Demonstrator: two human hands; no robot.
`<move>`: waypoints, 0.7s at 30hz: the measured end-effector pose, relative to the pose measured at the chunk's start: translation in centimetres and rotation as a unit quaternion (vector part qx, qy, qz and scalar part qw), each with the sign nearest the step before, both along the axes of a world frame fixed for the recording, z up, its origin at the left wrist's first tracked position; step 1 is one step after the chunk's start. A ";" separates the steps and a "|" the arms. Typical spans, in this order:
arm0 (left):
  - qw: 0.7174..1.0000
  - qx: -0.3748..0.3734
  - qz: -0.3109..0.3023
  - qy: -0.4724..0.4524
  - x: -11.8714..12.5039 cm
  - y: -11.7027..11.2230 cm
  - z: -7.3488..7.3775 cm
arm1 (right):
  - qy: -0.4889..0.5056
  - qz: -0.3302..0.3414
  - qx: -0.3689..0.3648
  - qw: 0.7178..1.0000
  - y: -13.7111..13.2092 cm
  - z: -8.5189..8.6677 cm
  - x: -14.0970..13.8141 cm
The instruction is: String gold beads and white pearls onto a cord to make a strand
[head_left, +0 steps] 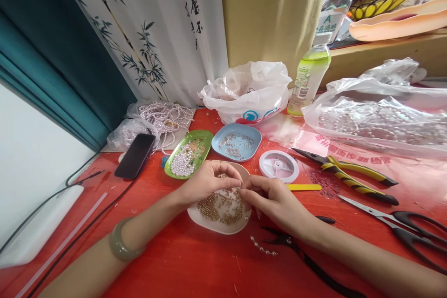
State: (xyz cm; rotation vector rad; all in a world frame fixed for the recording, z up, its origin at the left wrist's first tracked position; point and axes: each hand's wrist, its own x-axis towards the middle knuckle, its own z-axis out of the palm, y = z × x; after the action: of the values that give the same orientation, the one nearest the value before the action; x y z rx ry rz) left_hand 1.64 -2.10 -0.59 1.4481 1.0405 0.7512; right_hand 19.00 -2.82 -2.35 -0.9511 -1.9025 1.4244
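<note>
Nearest me, below the right hand (275, 198), lies a short beaded strand (262, 249). That hand and the left hand (206, 180) meet at the fingertips, each pinched closed; anything between is too small to tell. Beneath them sits a pale dish (218, 229) of gold beads (209, 207); beyond, a green tray (207, 140) and a blue tray (240, 129).

beads (209, 207) in dish (220, 229) | scissors (394, 222) right | strands (380, 121) seemingly in bag (314, 111)

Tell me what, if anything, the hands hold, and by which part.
I can't tell: left hand and right hand are close together over the dish of gold beads, but anything pinched there is too small to see.
</note>
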 end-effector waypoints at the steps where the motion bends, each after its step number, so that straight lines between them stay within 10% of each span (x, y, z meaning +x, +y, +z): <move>1: 1.000 -0.002 0.000 -0.004 0.0 0.0 0.0 | 0.000 0.000 0.001 1.000 0.0 0.0 0.0; 21: 1.000 0.012 -0.003 0.003 0.1 0.0 0.1 | -0.003 0.012 0.009 1.000 0.0 -0.2 0.1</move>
State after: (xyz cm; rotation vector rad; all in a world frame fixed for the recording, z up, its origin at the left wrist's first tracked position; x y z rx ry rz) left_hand 1.73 -2.10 -0.53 1.4743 1.0344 0.7573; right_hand 19.06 -2.82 -2.50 -0.9291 -1.9340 1.4174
